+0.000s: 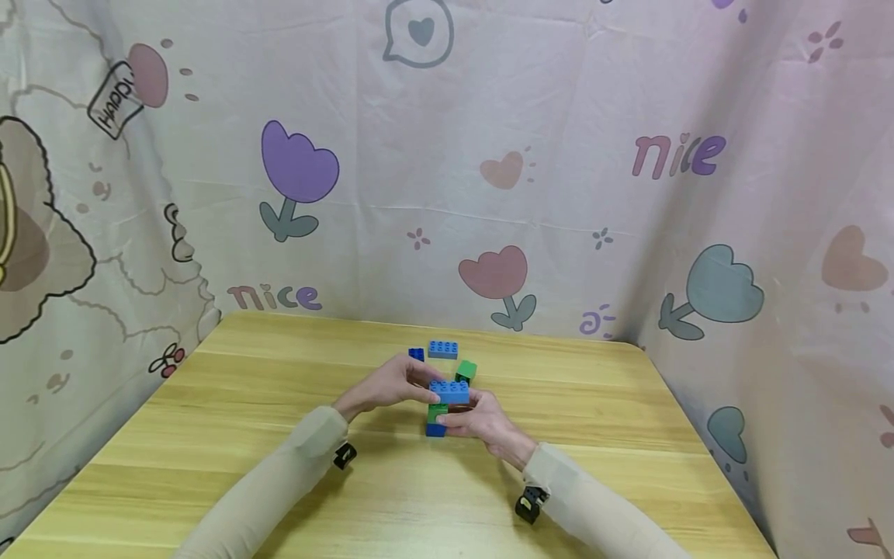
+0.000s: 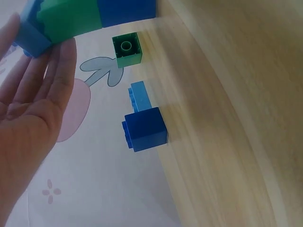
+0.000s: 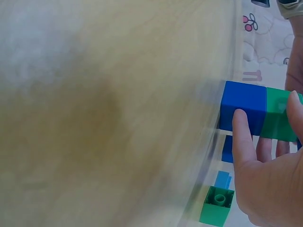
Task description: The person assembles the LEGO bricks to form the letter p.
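A light blue long brick (image 1: pixel 449 392) lies across the top of a green brick (image 1: pixel 438 410), which sits on a dark blue brick (image 1: pixel 436 429). My left hand (image 1: pixel 396 383) pinches the light blue brick at its left end, as the left wrist view also shows. From the right, my right hand (image 1: pixel 485 420) grips the stack lower down, its thumb on the green brick. One finger (image 3: pixel 241 127) lies against the dark blue brick in the right wrist view. Whether the stack touches the table, and whether the top brick is fully seated, I cannot tell.
Behind the stack, loose bricks lie on the wooden table (image 1: pixel 279 481): a light blue one (image 1: pixel 443 349), a dark blue one (image 1: pixel 416 355) and a green one (image 1: pixel 466 370). The green brick's hollow underside (image 2: pixel 126 46) faces my left wrist camera. A patterned curtain (image 1: pixel 391 233) hangs beyond the table.
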